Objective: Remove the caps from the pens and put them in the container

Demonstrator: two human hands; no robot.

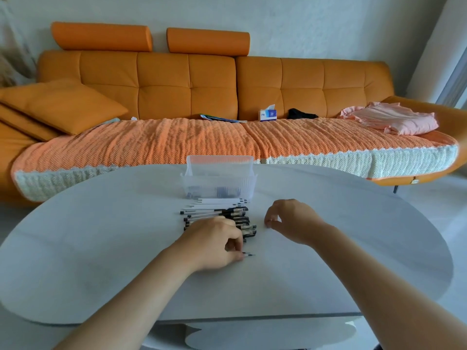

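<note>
A row of pens [217,213] lies on the white table [101,248], some white and uncapped near the far end, others with black caps. Behind them stands a clear plastic container [219,178] with dark caps in its bottom. My left hand [214,242] lies over the near pens and grips one pen, whose bare tip [249,254] pokes out to the right. My right hand [290,219] hovers to the right of the pens with fingers curled; whether it pinches a cap I cannot tell.
An orange sofa [187,79] with a knitted cover runs behind the table. On it lie a tissue box [267,114], a pink garment [394,118] and cushions. The table's front edge [252,317] is close to me.
</note>
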